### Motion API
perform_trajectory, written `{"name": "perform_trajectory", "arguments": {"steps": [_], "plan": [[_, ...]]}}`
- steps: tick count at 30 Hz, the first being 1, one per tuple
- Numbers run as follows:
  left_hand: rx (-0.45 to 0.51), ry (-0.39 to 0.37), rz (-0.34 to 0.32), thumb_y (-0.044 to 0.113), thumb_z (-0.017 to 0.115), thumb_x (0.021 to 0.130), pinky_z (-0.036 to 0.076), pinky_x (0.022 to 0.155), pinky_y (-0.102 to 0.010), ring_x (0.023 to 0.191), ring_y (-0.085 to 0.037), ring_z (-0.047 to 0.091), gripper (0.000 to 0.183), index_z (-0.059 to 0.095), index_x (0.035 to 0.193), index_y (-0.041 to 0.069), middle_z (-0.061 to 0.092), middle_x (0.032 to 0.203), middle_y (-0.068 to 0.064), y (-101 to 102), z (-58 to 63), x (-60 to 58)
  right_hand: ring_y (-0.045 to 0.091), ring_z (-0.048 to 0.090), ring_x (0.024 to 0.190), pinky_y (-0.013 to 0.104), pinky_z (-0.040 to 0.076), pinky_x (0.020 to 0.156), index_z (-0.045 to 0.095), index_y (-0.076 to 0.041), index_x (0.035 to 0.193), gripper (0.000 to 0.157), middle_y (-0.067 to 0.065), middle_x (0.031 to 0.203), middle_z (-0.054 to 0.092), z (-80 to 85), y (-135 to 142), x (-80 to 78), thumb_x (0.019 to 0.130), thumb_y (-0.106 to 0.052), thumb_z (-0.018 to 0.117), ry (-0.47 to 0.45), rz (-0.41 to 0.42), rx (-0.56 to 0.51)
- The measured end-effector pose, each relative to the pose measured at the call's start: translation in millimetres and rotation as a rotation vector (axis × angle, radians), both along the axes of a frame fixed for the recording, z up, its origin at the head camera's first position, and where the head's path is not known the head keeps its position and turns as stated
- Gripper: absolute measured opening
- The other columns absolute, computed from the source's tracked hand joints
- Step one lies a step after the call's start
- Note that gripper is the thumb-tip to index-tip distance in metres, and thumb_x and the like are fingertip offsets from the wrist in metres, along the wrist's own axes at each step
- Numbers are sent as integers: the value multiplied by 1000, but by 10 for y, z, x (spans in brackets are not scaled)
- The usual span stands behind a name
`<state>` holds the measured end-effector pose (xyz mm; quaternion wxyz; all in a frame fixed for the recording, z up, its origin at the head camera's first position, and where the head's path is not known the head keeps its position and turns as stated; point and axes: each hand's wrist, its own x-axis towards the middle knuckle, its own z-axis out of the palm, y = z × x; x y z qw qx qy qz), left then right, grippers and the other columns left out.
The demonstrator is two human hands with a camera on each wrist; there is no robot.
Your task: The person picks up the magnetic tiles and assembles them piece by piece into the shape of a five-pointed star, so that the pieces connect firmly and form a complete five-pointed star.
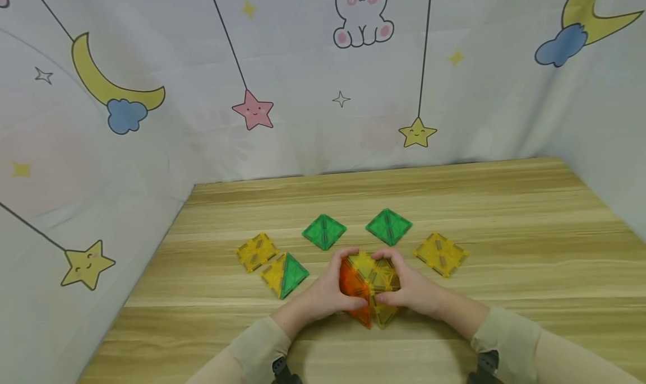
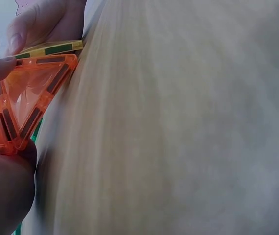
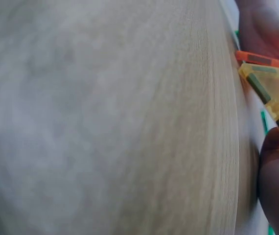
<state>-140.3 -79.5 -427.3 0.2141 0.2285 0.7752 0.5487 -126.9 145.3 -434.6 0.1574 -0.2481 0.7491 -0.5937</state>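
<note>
Between my two hands stands a raised shape of see-through triangular magnetic tiles, with orange tiles [image 1: 353, 282] on its left and yellow tiles [image 1: 379, 273] on its right. My left hand [image 1: 333, 286] grips the orange side, thumb at the front near the middle seam and fingers round the back. The right hand [image 1: 411, 283] holds the yellow side the same way, its thumb close to the other one. In the left wrist view an orange triangle [image 2: 32, 93] with dark magnet strips shows beside the left thumb. A yellow triangle [image 3: 271, 90] shows in the right wrist view.
Flat on the wooden table [image 1: 530, 249] lie two green diamonds [image 1: 324, 231] behind the hands. A yellow pair [image 1: 257, 252] and a yellow-green pair [image 1: 285, 275] lie to the left, another yellow pair [image 1: 441, 254] to the right. A printed cloth [image 1: 303, 148] hangs behind.
</note>
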Motion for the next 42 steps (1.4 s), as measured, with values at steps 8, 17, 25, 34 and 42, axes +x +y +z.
{"name": "perform_trajectory", "arguments": {"steps": [8, 17, 25, 34, 42], "plan": [[-52, 77, -19, 16, 77, 76, 40, 89, -32, 103, -17, 49, 84, 23, 140, 20, 40, 125, -7, -11, 15, 10, 28, 44, 109, 39, 37, 90, 27, -15, 131, 67, 15, 130, 34, 15, 5, 1, 82, -18, 72, 17, -3, 81], [-59, 72, -28, 15, 77, 76, 42, 86, -29, 100, -17, 51, 84, 23, 139, 18, 43, 120, -8, -5, 13, 17, 28, 46, 108, 37, 38, 88, 27, -13, 132, 67, 17, 126, 39, 29, -5, 17, 82, -19, 72, 6, -6, 97], [-72, 113, -22, 17, 76, 77, 43, 83, -28, 98, -17, 51, 80, 25, 139, 11, 41, 119, -9, 10, 22, 23, 25, 49, 105, 40, 39, 88, 29, -10, 132, 67, 15, 119, 48, 21, -36, 27, 83, -22, 72, 31, -15, 109], [-220, 174, -40, 32, 75, 78, 38, 93, -35, 110, -19, 44, 78, 30, 140, 14, 35, 131, -8, -30, 26, 4, 28, 47, 115, 51, 36, 94, 38, -11, 132, 67, 13, 127, 48, 57, 2, 26, 81, -34, 73, 124, -35, 278], [-273, 199, -51, 35, 75, 78, 39, 91, -34, 108, -17, 44, 78, 32, 139, 16, 37, 125, -5, -39, 46, 5, 31, 43, 122, 52, 33, 98, 43, -7, 132, 70, 13, 131, 47, 64, 0, 13, 78, -38, 75, 174, -45, 335]]}}
